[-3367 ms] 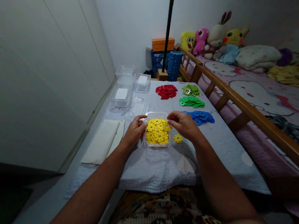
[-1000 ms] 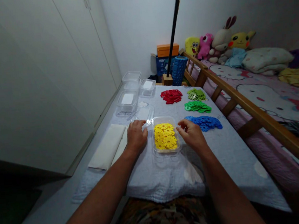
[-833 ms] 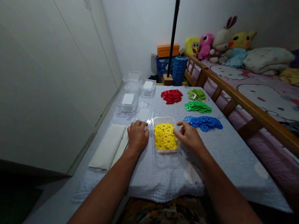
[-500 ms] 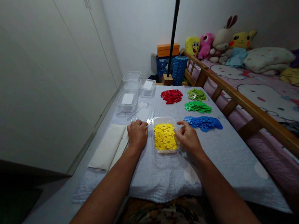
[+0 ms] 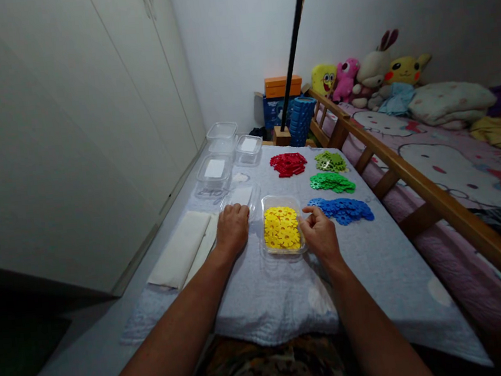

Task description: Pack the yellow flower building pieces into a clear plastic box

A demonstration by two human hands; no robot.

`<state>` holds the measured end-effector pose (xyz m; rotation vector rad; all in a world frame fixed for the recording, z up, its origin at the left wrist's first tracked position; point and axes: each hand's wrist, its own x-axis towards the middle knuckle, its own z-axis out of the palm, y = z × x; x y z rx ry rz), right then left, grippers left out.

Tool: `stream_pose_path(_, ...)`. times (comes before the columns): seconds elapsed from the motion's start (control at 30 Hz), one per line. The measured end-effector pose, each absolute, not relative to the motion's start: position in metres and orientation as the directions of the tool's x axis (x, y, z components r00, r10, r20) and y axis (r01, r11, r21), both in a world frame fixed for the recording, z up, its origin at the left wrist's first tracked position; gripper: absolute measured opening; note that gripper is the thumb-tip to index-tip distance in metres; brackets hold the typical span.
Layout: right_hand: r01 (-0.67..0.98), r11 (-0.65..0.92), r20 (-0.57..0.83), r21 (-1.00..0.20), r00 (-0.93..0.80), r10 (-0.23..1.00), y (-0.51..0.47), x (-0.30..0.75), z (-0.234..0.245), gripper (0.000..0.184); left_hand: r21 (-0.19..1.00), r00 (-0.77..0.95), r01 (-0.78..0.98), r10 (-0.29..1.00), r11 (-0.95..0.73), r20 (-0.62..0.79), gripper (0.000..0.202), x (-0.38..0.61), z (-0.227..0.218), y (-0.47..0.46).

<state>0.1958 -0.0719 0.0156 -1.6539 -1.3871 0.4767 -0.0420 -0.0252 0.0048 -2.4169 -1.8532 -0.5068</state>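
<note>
A clear plastic container (image 5: pixel 279 199) filled with yellow flower-shaped pieces (image 5: pixel 282 230) stands on the pale blue quilted mat (image 5: pixel 264 287) in front of me. My left hand (image 5: pixel 233 230) lies left of it, fingers curled down onto the near edge of a clear lid (image 5: pixel 241 196). To the right of the container is my right hand (image 5: pixel 320 233), with thumb and forefinger pinched against the container's right rim. Beyond lie a blue pile (image 5: pixel 343 209), a dark green pile (image 5: pixel 332 182), a light green pile (image 5: pixel 330 160) and a red pile (image 5: pixel 288 163).
Several empty clear containers (image 5: pixel 215 173) stand at the mat's far left. Folded white cloth (image 5: pixel 180 248) lies left of my left hand. A wooden bed rail (image 5: pixel 413 178) runs along the right, with plush toys (image 5: pixel 367 73) behind. A black pole (image 5: pixel 293 51) rises at the back.
Both hands have come off the container's far rim. The left hand settled on the clear lid, the right dropped beside the container. The loose yellow piece by the container is gone.
</note>
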Motion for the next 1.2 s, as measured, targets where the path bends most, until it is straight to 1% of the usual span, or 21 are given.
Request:
stream_pose_path(0.07,0.576,0.034,0.257,-0.817,0.311,0.915,-0.072,0.196,0.016,0.040,0.135,0.246,0.944,0.916,-0.300,0.317,0.027,-0.041,0.007,-0.028)
stream_pose_path(0.17,0.572,0.063,0.300,-0.818,0.330,0.895,-0.072,0.196,0.016,0.039,0.139,0.275,0.928,0.886,-0.347,0.375,0.027,-0.041,0.009,-0.030)
stream_pose_path(0.27,0.571,0.120,0.366,-0.812,0.339,0.867,-0.072,0.198,0.016,0.034,0.163,0.273,0.909,0.842,-0.384,0.465,0.025,-0.042,0.012,-0.031)
stream_pose_path(0.33,0.564,0.163,0.408,-0.810,0.342,0.846,-0.072,0.200,0.016,0.031,0.202,0.238,0.897,0.814,-0.394,0.530,0.023,-0.042,0.015,-0.032)
stream_pose_path(0.4,0.556,0.200,0.441,-0.807,0.341,0.830,-0.072,0.201,0.016,0.028,0.269,0.189,0.874,0.792,-0.405,0.580,0.019,-0.043,0.020,-0.034)
stream_pose_path(0.47,0.553,0.231,0.468,-0.801,0.336,0.818,-0.073,0.200,0.017,0.026,0.363,0.143,0.821,0.775,-0.440,0.616,0.015,-0.045,0.028,-0.039)
stream_pose_path(0.53,0.553,0.260,0.495,-0.791,0.331,0.803,-0.074,0.199,0.020,0.024,0.477,0.077,0.737,0.761,-0.479,0.644,0.011,-0.047,0.037,-0.047)
stream_pose_path(0.6,0.555,0.290,0.522,-0.779,0.319,0.791,-0.075,0.196,0.026,0.022,0.603,-0.012,0.625,0.767,-0.495,0.642,0.007,-0.048,0.047,-0.058)
stream_pose_path(0.7,0.548,0.322,0.533,-0.772,0.282,0.798,-0.077,0.189,0.040,0.020,0.807,-0.131,0.357,0.830,-0.471,0.542,0.005,-0.047,0.060,-0.077)
stream_pose_path(0.77,0.529,0.323,0.507,-0.785,0.249,0.825,-0.078,0.183,0.049,0.022,0.893,-0.169,0.130,0.877,-0.431,0.449,0.008,-0.042,0.067,-0.089)
stream_pose_path(0.83,0.495,0.308,0.459,-0.812,0.216,0.862,-0.078,0.178,0.057,0.027,0.928,-0.177,-0.078,0.921,-0.363,0.346,0.011,-0.036,0.071,-0.100)
stream_pose_path(0.9,0.442,0.282,0.396,-0.852,0.190,0.899,-0.079,0.173,0.061,0.035,0.927,-0.149,-0.264,0.961,-0.266,0.234,0.016,-0.029,0.074,-0.109)
stream_pose_path(0.97,0.375,0.246,0.329,-0.894,0.177,0.928,-0.081,0.170,0.063,0.042,0.903,-0.099,-0.404,0.988,-0.147,0.116,0.021,-0.022,0.074,-0.115)
stream_pose_path(1.03,0.328,0.210,0.279,-0.921,0.180,0.943,-0.082,0.169,0.062,0.045,0.875,-0.049,-0.482,0.998,-0.050,0.030,0.026,-0.017,0.072,-0.119)
stream_pose_path(1.1,0.320,0.184,0.258,-0.929,0.205,0.944,-0.084,0.170,0.060,0.043,0.857,-0.012,-0.515,0.999,0.021,-0.031,0.029,-0.015,0.069,-0.121)
stream_pose_path(1.2,0.345,0.159,0.250,-0.925,0.237,0.939,-0.087,0.175,0.056,0.040,0.873,0.049,-0.475,0.994,0.109,-0.097,0.033,-0.019,0.064,-0.121)
